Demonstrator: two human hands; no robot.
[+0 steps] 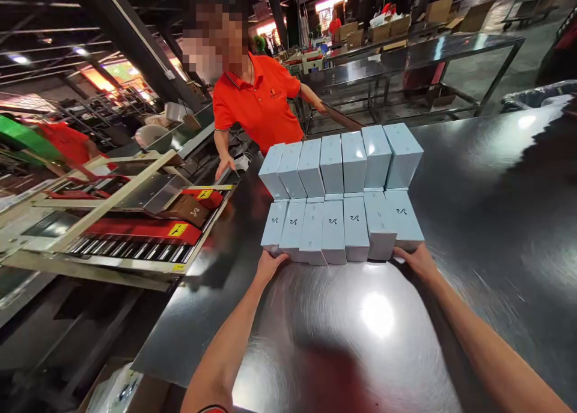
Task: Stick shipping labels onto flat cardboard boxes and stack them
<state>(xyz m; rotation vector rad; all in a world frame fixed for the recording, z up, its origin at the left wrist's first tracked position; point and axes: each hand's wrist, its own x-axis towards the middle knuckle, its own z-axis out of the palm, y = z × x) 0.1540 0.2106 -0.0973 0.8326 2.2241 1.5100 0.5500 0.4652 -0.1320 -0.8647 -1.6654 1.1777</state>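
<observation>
Two rows of small white boxes stand side by side on a shiny metal table (324, 317). The front row of boxes (333, 222) shows dark curved logos on several of its tops; a couple of boxes jut out unevenly toward me. Behind it is the back row of boxes (331, 160), its tops largely plain. My left hand (271, 266) is at the near left end of the front row, its thumb along the front face. At the near right end, my right hand (419, 261) grips the last box, thumb at its front corner. The other fingers are mostly hidden behind the boxes.
Across the table stands a co-worker in an orange shirt (265, 100), one arm reaching behind the boxes. To the left is a roller conveyor (135, 247) with a red-and-brown machine over it. An open carton (121, 389) sits below the table at lower left. More metal tables (360, 70) stand behind.
</observation>
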